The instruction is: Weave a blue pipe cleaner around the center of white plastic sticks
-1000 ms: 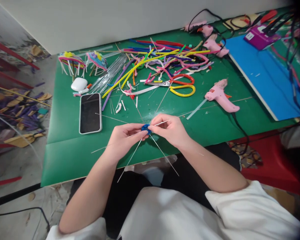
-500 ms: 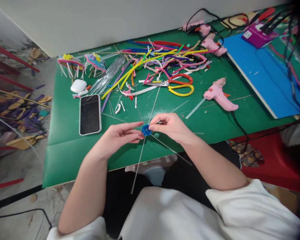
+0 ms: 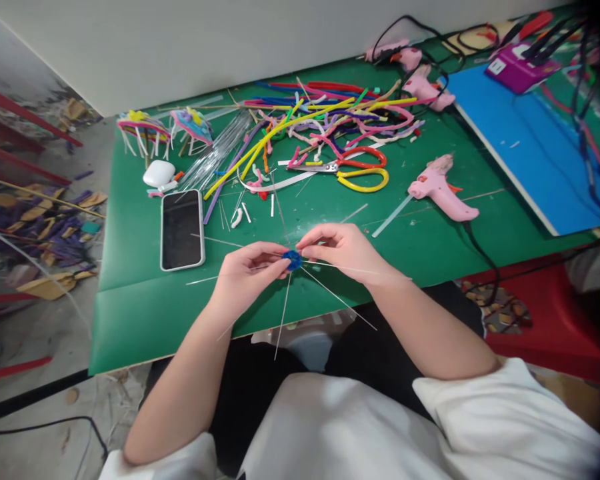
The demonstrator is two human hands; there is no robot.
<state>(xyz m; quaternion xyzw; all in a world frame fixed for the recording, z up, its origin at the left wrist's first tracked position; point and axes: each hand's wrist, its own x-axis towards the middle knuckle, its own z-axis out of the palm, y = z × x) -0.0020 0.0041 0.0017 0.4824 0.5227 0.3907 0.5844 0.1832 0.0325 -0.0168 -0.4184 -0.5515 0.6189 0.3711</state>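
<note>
Between my hands is a small blue fuzzy disc (image 3: 293, 260), which looks like coiled pipe cleaner, with several thin, stiff pale strands fanning out from it. The thumb and fingers of my left hand (image 3: 253, 267) pinch its left side. My right hand (image 3: 337, 250) is closed in a pinch at the disc's upper right edge, its fingertips against it. Whether a strand also lies between those fingertips is too small to tell. The disc is held over the near part of the green table (image 3: 145, 313), and some strands reach past the table's front edge.
Beyond my hands lie scissors (image 3: 355, 168), loose pipe cleaners (image 3: 325, 120) and a bundle of clear strands (image 3: 217, 150). A phone (image 3: 182, 230) and white case (image 3: 159, 173) are left, near two small colourful umbrella-like pieces (image 3: 193, 125). Right are a pink glue gun (image 3: 443, 190) and blue board (image 3: 530, 147).
My left fingers, stretched out beside the disc before, have closed on it. The strands now point at different angles, so the disc has turned. My right hand has barely shifted.
</note>
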